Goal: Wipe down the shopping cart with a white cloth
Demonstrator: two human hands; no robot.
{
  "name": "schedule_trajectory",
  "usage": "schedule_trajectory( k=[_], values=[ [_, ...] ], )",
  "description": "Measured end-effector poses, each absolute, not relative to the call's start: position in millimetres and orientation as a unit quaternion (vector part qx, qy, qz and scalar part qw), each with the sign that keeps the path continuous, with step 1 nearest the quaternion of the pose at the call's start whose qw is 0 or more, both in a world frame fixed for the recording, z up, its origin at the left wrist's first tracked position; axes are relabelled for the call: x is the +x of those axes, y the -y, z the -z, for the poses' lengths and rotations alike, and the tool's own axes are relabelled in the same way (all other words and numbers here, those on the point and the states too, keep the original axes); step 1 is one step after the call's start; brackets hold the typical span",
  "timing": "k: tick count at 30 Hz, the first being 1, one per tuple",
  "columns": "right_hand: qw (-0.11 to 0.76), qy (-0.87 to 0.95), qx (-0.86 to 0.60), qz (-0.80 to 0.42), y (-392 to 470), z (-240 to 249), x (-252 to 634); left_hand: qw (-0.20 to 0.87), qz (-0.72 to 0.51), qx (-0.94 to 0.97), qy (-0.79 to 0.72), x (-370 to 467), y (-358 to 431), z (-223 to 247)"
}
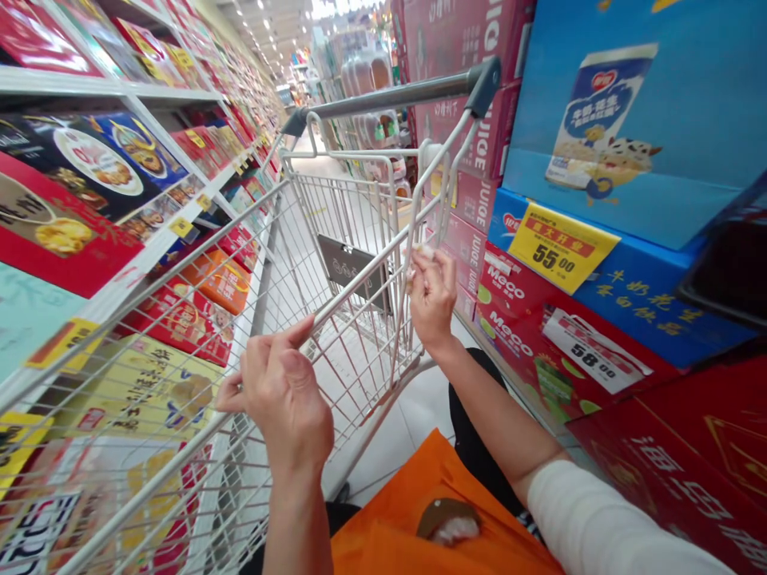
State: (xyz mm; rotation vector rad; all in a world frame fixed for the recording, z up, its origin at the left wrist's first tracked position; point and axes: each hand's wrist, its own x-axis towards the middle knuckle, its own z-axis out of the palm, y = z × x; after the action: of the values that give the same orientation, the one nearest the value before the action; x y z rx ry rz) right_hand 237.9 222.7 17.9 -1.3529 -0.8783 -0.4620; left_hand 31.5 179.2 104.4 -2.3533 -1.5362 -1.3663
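Cart (359, 278) just fwd of L grip (288, 399) & R grip (431, 299).

The head camera looks forward and down, from close above the left hand (291, 395) and right hand (434, 299), shelves (60, 81) receding far left.

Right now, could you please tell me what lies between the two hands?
In the head view, the cart's wire side lies between the left hand and right hand, with floor showing through.
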Motion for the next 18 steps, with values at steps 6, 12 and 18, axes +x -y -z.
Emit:
schedule_trajectory(
  k=[6,12,18],
  values=[
    [0.668,0.384,-0.584,0.256,-220.9,-38.9,255.8,0.009,0.435,-0.757,0.488,32.3,-174.7,-105.7],
    [0.648,0.410,-0.594,0.244,-216.8,-22.4,246.8,0.017,0.434,-0.762,0.480,30.7,-176.3,-103.9],
    [0.648,0.423,-0.588,0.237,-202.3,-20.0,226.3,0.024,0.448,-0.754,0.479,35.5,-176.0,-103.6]
  ],
)
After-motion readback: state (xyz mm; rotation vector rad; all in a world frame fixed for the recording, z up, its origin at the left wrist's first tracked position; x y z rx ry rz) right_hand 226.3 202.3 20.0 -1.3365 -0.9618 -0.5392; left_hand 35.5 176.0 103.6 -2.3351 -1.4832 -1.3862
